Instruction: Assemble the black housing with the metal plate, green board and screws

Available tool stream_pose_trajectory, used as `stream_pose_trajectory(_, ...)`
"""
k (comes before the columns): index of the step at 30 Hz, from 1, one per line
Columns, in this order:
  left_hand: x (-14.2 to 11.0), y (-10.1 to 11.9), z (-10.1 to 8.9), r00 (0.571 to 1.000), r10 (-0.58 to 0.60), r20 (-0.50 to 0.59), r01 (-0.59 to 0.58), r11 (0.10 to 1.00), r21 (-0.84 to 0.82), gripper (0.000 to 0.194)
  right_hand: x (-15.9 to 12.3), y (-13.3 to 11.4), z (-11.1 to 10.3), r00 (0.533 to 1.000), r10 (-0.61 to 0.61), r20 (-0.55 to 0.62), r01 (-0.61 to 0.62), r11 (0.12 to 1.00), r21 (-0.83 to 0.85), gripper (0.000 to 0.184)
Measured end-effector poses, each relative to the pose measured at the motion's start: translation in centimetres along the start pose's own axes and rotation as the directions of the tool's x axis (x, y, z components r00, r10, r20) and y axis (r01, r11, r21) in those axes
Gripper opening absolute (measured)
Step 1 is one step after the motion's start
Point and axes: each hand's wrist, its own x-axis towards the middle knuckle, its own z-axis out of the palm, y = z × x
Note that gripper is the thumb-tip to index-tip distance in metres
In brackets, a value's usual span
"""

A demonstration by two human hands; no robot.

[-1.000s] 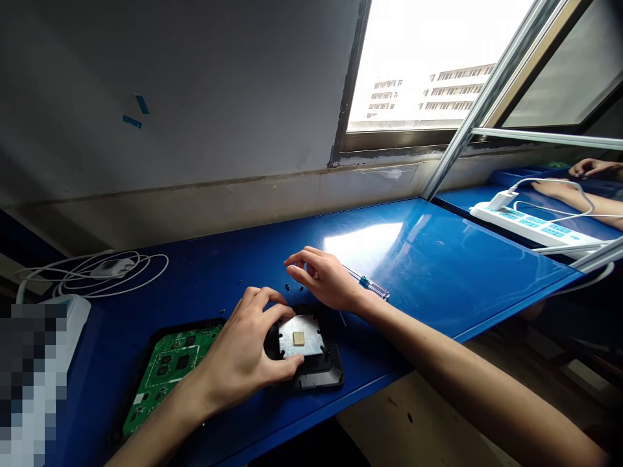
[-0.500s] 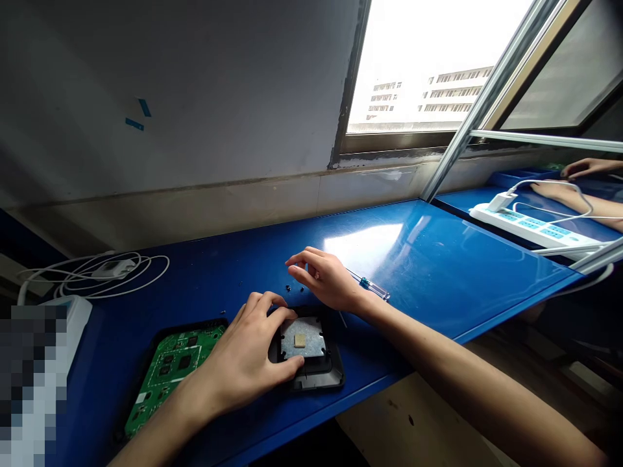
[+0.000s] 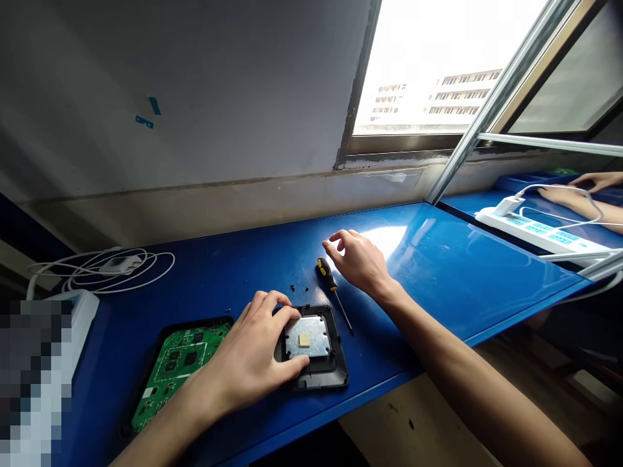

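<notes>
My left hand grips a square metal plate between thumb and fingers at opposite edges. A small tan pad sits on the plate, which lies in a black plastic housing. My right hand hovers over the table, its thumb and forefinger curled towards each other; whatever may be between them is hidden. Beside it lies a black-and-yellow screwdriver, shaft towards the housing. Small dark screws rest beyond the housing. Left of my left hand is a green circuit board in a black frame.
A coiled white cable with adapter lies at the table's far left. On the right, a metal post stands before a white power strip. A co-worker's hands are beyond it. The near table edge runs beneath my forearms.
My right hand has moved right, away from the screws, uncovering the black-and-yellow screwdriver. The clear-handled screwdriver seen before is now out of sight. My left hand keeps its grip.
</notes>
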Motion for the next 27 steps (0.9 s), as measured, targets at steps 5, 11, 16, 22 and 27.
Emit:
stream_pose_trajectory(5, 0.1, 0.0, 0.1, 0.999, -0.001, -0.036, 0.001, 1.0, -0.01, 0.031, -0.1, -0.4, 0.0, 0.996, -0.009, 0.088, 0.014, 0.998, -0.055, 0.033)
stream_pose_trajectory(11, 0.0, 0.1, 0.1, 0.999, -0.003, -0.054, 0.003, 1.0, -0.013, 0.031, -1.0, -0.6, 1.2, 0.976, -0.065, 0.208, 0.082, 0.994, -0.075, 0.039)
stream_pose_trajectory(16, 0.0, 0.1, 0.0, 0.998, -0.006, -0.068, 0.004, 1.0, -0.026, 0.032, -0.9, -0.5, 1.4, 0.973, -0.117, 0.198, 0.121, 0.993, -0.008, 0.026)
stream_pose_trajectory(22, -0.1, -0.1, 0.1, 0.999, 0.004, -0.054, -0.005, 1.0, -0.03, 0.032, -0.4, -0.8, 0.5, 0.983, -0.091, -0.162, 0.126, 0.967, 0.22, 0.041)
stream_pose_trajectory(27, 0.0, -0.1, 0.0, 0.999, 0.01, -0.049, -0.011, 1.0, -0.021, 0.035, -0.6, -0.6, 0.6, 0.933, -0.021, -0.36, 0.204, 0.854, 0.479, 0.039)
